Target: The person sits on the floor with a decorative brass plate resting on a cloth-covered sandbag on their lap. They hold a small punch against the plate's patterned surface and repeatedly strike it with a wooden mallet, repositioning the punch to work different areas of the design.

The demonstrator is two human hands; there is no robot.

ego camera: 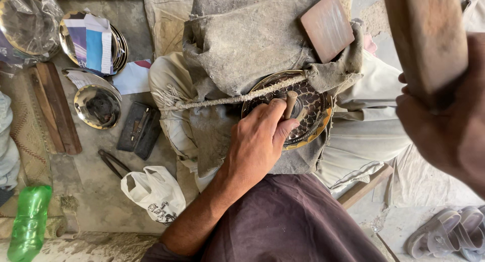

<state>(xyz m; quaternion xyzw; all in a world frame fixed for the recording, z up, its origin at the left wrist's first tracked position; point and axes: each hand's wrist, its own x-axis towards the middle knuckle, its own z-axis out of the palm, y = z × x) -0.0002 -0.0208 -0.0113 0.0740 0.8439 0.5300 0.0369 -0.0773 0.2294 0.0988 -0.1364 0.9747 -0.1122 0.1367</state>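
My left hand (260, 136) grips a short metal punch (290, 103) and holds its tip down on a round engraved brass plate (314, 110). The plate rests on a grey cloth (242, 45) over my lap, with a rope (237, 97) stretched across its upper edge. My right hand (447, 125) is raised at the right, close to the camera, and is closed around a wooden mallet (427, 37). A flat reddish-brown block (327, 25) lies on the cloth above the plate.
On the floor to the left lie shiny metal bowls (97, 105), stacked plates with papers (93, 40), wooden strips (53, 108), a dark case (139, 129), pliers (113, 163), a white plastic bag (154, 191) and a green bottle (29, 221). Sandals (447, 231) sit at the lower right.
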